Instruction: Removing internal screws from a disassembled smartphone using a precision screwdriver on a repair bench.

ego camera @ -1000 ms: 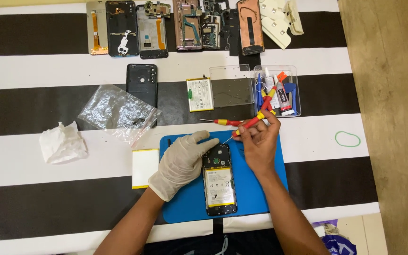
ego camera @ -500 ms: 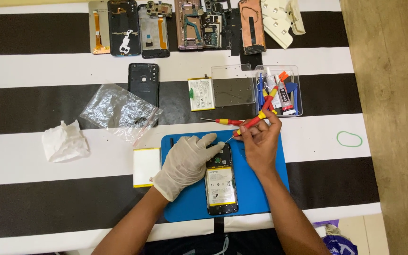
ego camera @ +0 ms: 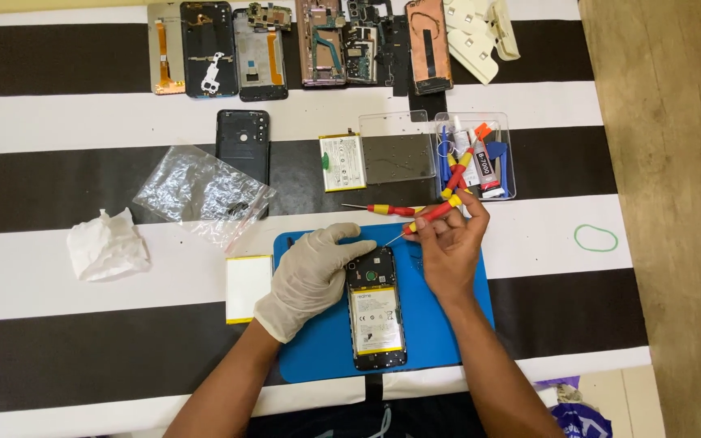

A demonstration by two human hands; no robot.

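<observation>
Head view, looking straight down on a black-and-white striped table (ego camera: 58,73).

Opened phone (ego camera: 376,308) lies face down on a blue work mat (ego camera: 440,324), long axis running away from the person, back cover off, battery and yellow label strips exposed. It sits near the middle of the mat, directly between the two forearms.

Left hand (ego camera: 310,276), in a pale glove, rests on the mat just left of the phone. Fingers are stretched out and loosely spread, fingertips touching the phone's upper left corner; it grips nothing, only presses the phone flat.

Right hand (ego camera: 448,243), bare, is just right of the phone's top end and slightly beyond it. Fingers are curled and clamped round a red-and-yellow screwdriver (ego camera: 436,207). The handle slants up and away to the right; the thin tip points down-left toward the phone's upper edge. Whether the tip touches the phone cannot be told.

A second red-and-yellow screwdriver (ego camera: 387,209) lies flat on the table just beyond the mat, near the right hand's knuckles.

Around:
- clear plastic tray (ego camera: 505,134) with small tools and a glue tube, beyond the right hand
- loose battery (ego camera: 341,162) and a grey metal plate (ego camera: 399,158) beside the tray
- black back cover (ego camera: 242,146), well beyond the left hand
- crumpled clear bag (ego camera: 200,195) and white tissue (ego camera: 107,245), off to the left
- white-and-yellow card (ego camera: 248,288) touching the mat's left edge
- row of stripped phone frames (ego camera: 285,49) along the far edge
- green rubber band (ego camera: 595,238), well apart on the right
</observation>
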